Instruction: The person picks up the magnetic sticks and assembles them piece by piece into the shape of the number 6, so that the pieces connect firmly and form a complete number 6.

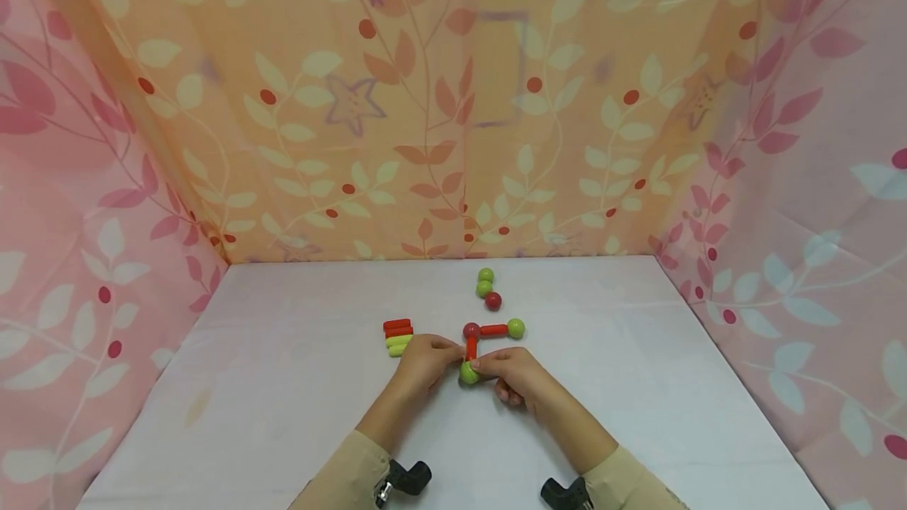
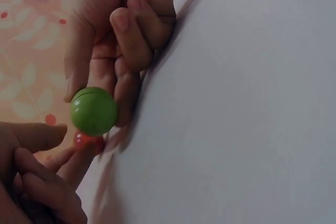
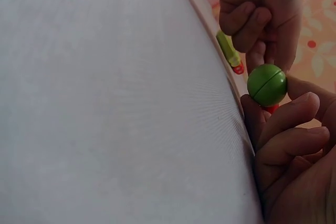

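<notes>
Near the middle of the table, a small joined piece has a red ball [image 1: 471,330] at its corner. One red rod [image 1: 494,330] runs right from it to a green ball [image 1: 516,328], another red rod [image 1: 471,348] toward the person to a nearer green ball [image 1: 469,373]. My right hand [image 1: 526,375] pinches this nearer green ball [image 3: 267,85] between thumb and fingers. From the other side my left hand [image 1: 428,360] pinches the rod just behind that ball; in the left wrist view, the green ball [image 2: 94,111] hides part of the rod.
Left of the left hand lie red rods [image 1: 397,325] and yellow-green rods [image 1: 399,346], side by side. Beyond the joined piece, two loose green balls [image 1: 485,282] and a red ball [image 1: 493,301] rest on the white table [image 1: 283,384]. Patterned cloth [image 1: 425,101] walls the back and sides.
</notes>
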The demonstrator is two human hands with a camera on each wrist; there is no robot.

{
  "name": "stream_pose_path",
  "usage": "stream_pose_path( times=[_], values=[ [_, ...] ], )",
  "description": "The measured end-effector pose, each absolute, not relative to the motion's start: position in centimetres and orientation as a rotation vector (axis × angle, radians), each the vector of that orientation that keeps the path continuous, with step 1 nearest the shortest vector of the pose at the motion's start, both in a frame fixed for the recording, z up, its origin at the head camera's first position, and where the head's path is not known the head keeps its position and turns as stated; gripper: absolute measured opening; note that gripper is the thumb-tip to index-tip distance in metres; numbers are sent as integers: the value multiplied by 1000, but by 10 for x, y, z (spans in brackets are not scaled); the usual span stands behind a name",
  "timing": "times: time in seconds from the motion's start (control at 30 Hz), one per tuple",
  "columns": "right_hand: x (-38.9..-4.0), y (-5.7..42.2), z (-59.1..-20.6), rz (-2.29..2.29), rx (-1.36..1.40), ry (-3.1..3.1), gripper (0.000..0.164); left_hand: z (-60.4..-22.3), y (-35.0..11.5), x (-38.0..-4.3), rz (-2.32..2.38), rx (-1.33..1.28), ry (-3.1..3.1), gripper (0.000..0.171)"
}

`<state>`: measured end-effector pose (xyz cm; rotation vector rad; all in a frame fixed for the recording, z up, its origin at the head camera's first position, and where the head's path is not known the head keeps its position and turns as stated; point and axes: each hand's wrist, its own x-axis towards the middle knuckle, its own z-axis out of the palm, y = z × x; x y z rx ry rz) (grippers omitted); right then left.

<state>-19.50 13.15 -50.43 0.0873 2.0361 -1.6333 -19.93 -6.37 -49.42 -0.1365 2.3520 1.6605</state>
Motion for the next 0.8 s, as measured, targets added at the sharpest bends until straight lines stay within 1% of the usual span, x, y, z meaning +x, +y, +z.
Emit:
stream_pose_path(
  times=[0.2, 0.33, 0.43, 0.6, 0.8],
  values=[
    [-196, 131, -506, -1643, 70, 2021, 41, -482, -87, -195, 1521, 93, 2556, 26],
    [-196, 132, -507, -1657, 61, 2008, 39, -476, -106, -191, 1400, 183, 2727, 24],
    [-196, 132, -508, -1661, 55, 2012, 39, -478, -122, -190, 1333, 219, 2823, 23],
    [-196, 135, -507, -1650, 63, 2023, 41, -490, -144, -192, 1245, 204, 2920, 24],
    [-196, 136, -508, -1637, 72, 2037, 42, -502, -156, -200, 1100, 211, 2973, 25]
  ],
)
